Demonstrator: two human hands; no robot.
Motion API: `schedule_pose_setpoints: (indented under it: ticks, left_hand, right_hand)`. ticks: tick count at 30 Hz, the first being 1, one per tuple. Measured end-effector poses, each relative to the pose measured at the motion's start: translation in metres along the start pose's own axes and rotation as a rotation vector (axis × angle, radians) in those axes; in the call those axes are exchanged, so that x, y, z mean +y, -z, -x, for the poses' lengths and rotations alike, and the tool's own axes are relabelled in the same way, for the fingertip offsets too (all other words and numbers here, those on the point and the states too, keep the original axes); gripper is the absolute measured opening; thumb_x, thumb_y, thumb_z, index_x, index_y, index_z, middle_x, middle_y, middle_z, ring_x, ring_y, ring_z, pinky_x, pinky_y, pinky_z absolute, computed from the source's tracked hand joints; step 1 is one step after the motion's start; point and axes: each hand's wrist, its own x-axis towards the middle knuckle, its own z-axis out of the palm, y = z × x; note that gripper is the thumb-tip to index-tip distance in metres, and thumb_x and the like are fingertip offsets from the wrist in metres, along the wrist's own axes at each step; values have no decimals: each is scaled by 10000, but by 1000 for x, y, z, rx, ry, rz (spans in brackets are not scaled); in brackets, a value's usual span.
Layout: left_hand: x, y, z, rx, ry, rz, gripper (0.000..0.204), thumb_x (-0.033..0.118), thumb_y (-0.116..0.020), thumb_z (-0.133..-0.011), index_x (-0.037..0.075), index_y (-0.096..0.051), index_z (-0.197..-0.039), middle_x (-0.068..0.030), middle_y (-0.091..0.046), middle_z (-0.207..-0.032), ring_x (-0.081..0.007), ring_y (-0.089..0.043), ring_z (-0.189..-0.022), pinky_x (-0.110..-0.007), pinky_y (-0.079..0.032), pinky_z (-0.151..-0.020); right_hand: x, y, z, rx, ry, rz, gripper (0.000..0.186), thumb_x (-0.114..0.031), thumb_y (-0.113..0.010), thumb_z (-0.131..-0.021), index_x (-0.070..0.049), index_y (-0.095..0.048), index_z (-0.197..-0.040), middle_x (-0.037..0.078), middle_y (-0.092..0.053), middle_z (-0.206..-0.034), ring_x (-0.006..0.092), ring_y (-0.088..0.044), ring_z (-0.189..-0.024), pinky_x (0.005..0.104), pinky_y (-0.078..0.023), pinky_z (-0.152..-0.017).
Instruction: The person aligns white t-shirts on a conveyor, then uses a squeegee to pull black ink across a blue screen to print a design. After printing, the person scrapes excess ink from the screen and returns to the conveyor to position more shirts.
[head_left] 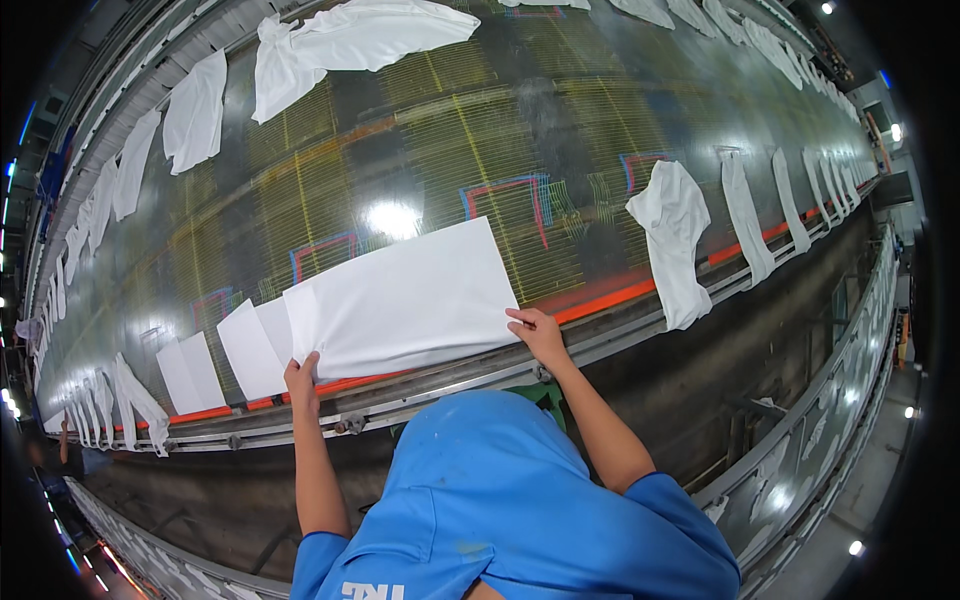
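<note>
A broad white fabric panel point(410, 290) lies along the near edge of a long printing table point(350, 190), whose surface is marked with yellow lines. My left hand point(302, 378) pinches its lower left corner, thumb on top. At the lower right corner, my right hand point(538, 335) grips the edge between thumb and fingers. The panel looks mostly flat, with a slight fold near its left end. Just left of it, white panels point(255, 345) lie flat and partly overlap. Red and blue corner marks point(505, 188) show on the table beyond the fabric.
A crumpled white cloth point(672, 240) hangs over the near edge on the right, with more strips beyond it. Larger white cloths point(365, 38) lie along the far side. A metal rail point(400, 400) runs along the near edge. Another table point(800, 500) stands behind me, across a dark aisle.
</note>
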Motion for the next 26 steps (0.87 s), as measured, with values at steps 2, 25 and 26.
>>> schedule_pose_setpoints:
  ticks: [2, 25, 26]
  left_hand:
    - [0, 0, 3, 15, 4, -11, 375, 112, -797, -859, -38, -650, -1170, -107, -713, -1091, -189, -663, -978, -322, -504, -887]
    - [-16, 8, 3, -37, 7, 61, 389, 50, -773, -842, -41, -637, -1195, -116, -718, -1110, -198, -667, -998, -333, -495, -908]
    - [-17, 8, 3, -32, 19, 64, 389, 50, -773, -843, -41, -638, -1195, -116, -718, -1112, -199, -667, -1001, -335, -494, -911]
  right_hand:
    - [0, 1, 3, -1, -6, 4, 335, -168, -753, -893, -67, -742, -1212, 66, -690, -1033, 117, -578, -773, 263, -488, -737]
    - [1, 6, 14, -27, -68, -29, 324, -173, -757, -913, -54, -738, -1214, 74, -698, -1089, 135, -675, -893, 253, -522, -835]
    - [1, 6, 14, -34, -77, -16, 328, -176, -761, -911, -63, -739, -1218, 77, -698, -1097, 131, -674, -901, 249, -520, -840]
